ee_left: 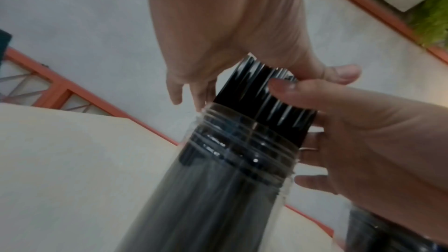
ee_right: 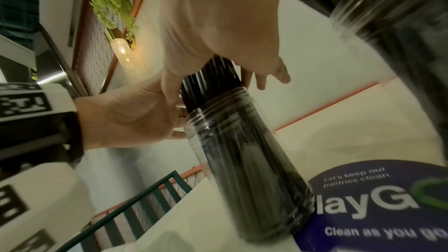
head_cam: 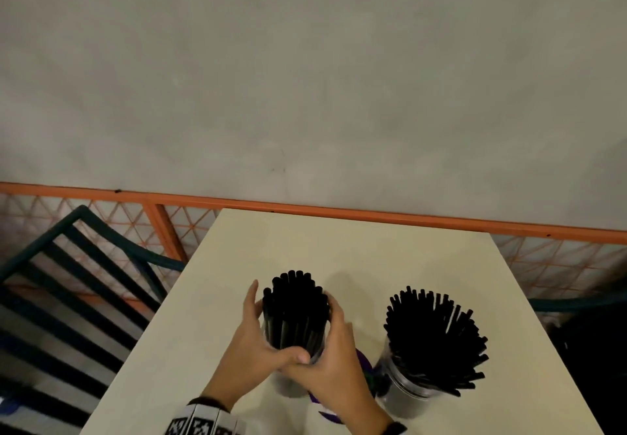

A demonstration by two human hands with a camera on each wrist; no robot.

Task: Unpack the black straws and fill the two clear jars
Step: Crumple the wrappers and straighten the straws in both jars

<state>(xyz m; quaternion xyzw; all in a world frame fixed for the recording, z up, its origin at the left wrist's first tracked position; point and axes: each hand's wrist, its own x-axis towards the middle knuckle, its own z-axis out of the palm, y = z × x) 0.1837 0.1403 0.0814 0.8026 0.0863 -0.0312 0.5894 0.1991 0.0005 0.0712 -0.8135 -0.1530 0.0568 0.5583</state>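
A tight bundle of black straws [head_cam: 295, 305] stands in the left clear jar [head_cam: 288, 388], sticking out well above its threaded mouth [ee_left: 242, 141]. My left hand [head_cam: 254, 336] cups the bundle from the left, its thumb across the front. My right hand [head_cam: 334, 350] wraps round it from the right. Both hands hold the straws just above the jar's rim. The right clear jar [head_cam: 407, 394] stands apart, full of black straws [head_cam: 434, 336] that fan outward. In the right wrist view, the held jar [ee_right: 242, 160] leans a little on the table.
The cream table [head_cam: 339, 248] bears a round purple sticker [ee_right: 387, 208] between the two jars. A dark green slatted chair [head_cam: 84, 265] stands off the table's left edge. An orange mesh railing [head_cam: 339, 212] runs behind the far edge.
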